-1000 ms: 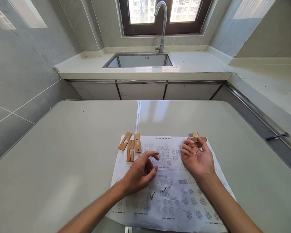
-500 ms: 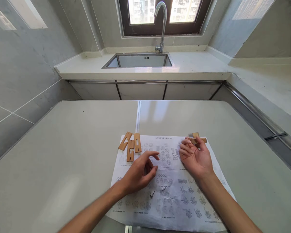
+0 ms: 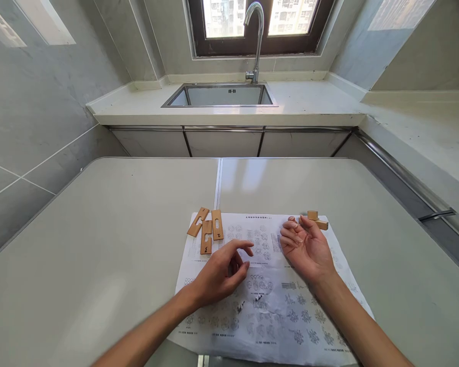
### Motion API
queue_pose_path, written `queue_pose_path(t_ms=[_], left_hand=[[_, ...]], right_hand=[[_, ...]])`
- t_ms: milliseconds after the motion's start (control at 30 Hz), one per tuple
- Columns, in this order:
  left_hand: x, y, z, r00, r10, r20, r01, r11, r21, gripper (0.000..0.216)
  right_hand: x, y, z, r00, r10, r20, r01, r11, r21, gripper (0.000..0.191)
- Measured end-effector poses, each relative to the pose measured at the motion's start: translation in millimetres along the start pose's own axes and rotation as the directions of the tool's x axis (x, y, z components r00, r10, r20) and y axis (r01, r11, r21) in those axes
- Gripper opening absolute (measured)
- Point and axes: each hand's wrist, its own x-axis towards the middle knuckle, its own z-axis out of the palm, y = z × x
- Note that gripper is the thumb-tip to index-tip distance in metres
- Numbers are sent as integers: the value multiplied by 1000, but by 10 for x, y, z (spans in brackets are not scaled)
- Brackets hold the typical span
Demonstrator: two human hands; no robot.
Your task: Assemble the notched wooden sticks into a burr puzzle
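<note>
My left hand (image 3: 222, 270) hovers over the middle of a printed paper sheet (image 3: 270, 265), thumb and fingers curved apart with nothing between them. Palm up, my right hand (image 3: 308, 250) is at the sheet's upper right, its fingers loosely bent and holding nothing visible. Just behind its fingertips are a small wooden block (image 3: 312, 215) and a wooden bar (image 3: 322, 224), partly hidden by the hand. At the sheet's upper left lie three flat slotted wooden pieces: a slanted one (image 3: 193, 229), one marked 2 (image 3: 214, 234) and one marked 3 (image 3: 204, 246).
The sheet lies on a pale table (image 3: 118, 229) with a seam (image 3: 218, 183) down its middle. Beyond stand a white counter (image 3: 137, 104), a sink (image 3: 218, 94) and a tap (image 3: 258, 41) below a window. Small dark-and-white bits (image 3: 240, 307) show on the paper.
My right hand has shifted slightly left, away from the wooden pieces behind it. The bar there now sits at a different angle. My left hand has barely moved.
</note>
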Motion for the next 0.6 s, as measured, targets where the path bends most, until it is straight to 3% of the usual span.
queue_pose_path(t_ms=[200,367,500,600], left_hand=[[2,27,-7,1000,24,-1,-24,1000,15,34],[-6,40,-32,979,200,-28,-198,978,59,32],[12,6,-150,898,419,-135,-380,893,240,33],[46,-28,-326,802,570,-179,-395,731,556,35]], right_hand=[[0,2,10,1000,4,-7,-4,1000,-6,6],[15,12,16,1000,16,-17,-16,999,-34,8],[30,27,3,1000,15,-12,-16,995,-102,10],[39,35,-5,1000,15,-13,-17,990,-141,12]])
